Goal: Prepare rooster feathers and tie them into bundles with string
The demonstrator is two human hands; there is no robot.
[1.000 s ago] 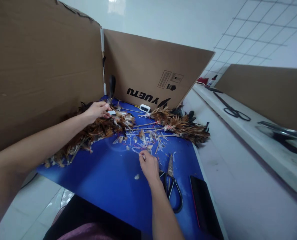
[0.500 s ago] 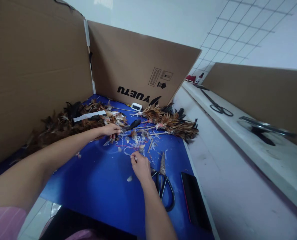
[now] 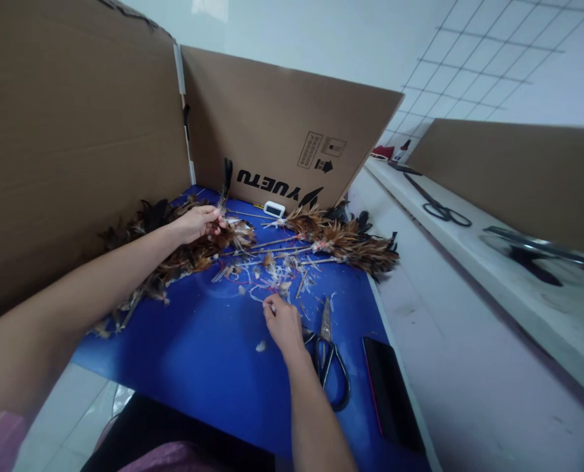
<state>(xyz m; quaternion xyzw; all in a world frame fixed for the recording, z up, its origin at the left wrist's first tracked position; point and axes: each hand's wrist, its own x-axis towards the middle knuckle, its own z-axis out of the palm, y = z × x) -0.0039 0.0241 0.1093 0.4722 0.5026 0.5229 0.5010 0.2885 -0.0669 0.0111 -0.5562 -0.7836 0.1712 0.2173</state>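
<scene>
My left hand (image 3: pixel 203 223) pinches a dark feather (image 3: pixel 227 177) near its base, with its black tip pointing up in front of the cardboard. Beneath and beside that hand lies a heap of brown and black feathers (image 3: pixel 161 252). Closed in a pinch, my right hand (image 3: pixel 282 321) rests low over the blue tabletop (image 3: pixel 198 367). A thin white strip (image 3: pixel 255 293) curves close to its fingertips, but what the fingers hold is too small to make out. Just right of this hand lie black-handled scissors (image 3: pixel 327 351).
Brown feather bundles on sticks (image 3: pixel 350 246) lie at the back right. Feather scraps and white strips (image 3: pixel 276 269) litter the middle. A small white device (image 3: pixel 274 209) stands by the cardboard panel (image 3: pixel 282 118). A black phone-like slab (image 3: pixel 392 393) lies at the right edge, beside a ledge (image 3: pixel 473 249) with more scissors (image 3: pixel 444 211).
My left hand has moved up and left, and the feather has swung from lying rightward to pointing up. My right hand stays pinched in place. The view has shifted slightly.
</scene>
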